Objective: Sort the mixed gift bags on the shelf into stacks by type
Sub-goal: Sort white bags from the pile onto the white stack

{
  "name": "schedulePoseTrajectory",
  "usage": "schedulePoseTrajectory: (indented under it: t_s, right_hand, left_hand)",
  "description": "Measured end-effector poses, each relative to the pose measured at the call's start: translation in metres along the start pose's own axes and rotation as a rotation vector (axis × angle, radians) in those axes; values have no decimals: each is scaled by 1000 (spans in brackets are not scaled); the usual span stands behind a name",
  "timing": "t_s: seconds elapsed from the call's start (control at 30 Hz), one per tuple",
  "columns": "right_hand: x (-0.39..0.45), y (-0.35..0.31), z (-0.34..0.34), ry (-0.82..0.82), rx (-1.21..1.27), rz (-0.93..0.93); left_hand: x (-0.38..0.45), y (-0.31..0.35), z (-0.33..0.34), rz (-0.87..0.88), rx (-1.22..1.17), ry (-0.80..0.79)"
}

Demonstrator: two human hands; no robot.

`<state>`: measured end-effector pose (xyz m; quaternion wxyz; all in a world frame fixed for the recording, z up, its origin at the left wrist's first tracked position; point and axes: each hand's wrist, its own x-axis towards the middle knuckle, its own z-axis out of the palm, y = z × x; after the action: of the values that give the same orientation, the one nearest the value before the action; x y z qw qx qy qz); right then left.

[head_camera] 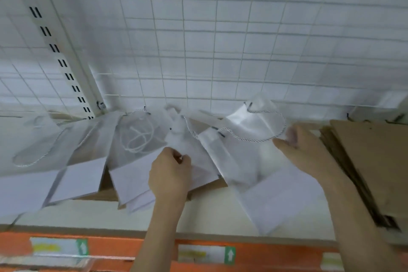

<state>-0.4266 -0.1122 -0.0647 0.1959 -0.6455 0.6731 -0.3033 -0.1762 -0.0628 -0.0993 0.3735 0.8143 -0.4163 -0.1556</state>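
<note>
— Sorting looks part done: the white bags (141, 139) lie loose and overlapping on the shelf (209, 212), fanned out to the left of and between the hands, while a brown bag stack (371, 161) sits squared up just right of the right hand (304, 152).

— Which bag is in hand?

— The left hand (170, 174) pinches the middle white bag (194, 150), fingers curled over its near edge. Its long axis runs from the hand away toward the wire grid (220, 40) behind the shelf, tilted slightly left, the cord handle (254, 137) end at the far side.

— And the right hand?

— Flat on the next white bag over, fingers mostly straight and pressing down beside the cord loop — holding the pile steady, I'd judge.

— Next move?

— Probably drawing the pinched bag clear of its neighbours. It overlaps a bag on each side, and a brown bag (212, 183) shows beneath it, so it wants a slow pull with the cords kept from snagging — then squaring it onto a white pile.

— Anything nearer the hands?

— Below the wrists, an orange shelf edge (132, 247) with blurred labels.
</note>
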Motion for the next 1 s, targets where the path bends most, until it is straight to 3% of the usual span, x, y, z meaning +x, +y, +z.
schedulePoseTrajectory:
  t_s: [0.1, 0.2, 0.3, 0.47, 0.7, 1.0]
  right_hand:
    - [-23, 3, -8, -26, -45, -13]
    - [-37, -1, -14, -30, -89, -13]
    - [-45, -11, -21, 18, -91, -23]
    - [-47, -2, -50, 126, -23, -16]
    - [-43, 34, -83, 236, 21, 159]
    - [-23, 56, -38, 90, -190, 225]
  left_hand:
    - [-10, 6, -3, 171, -239, 88]
    - [-19, 12, -13, 189, -461, 38]
    - [-23, 14, -20, 219, -521, 45]
    - [-17, 22, -38, 241, -622, 202]
    - [-7, 27, -35, 172, -576, 154]
    - [-12, 27, -18, 79, -513, -17]
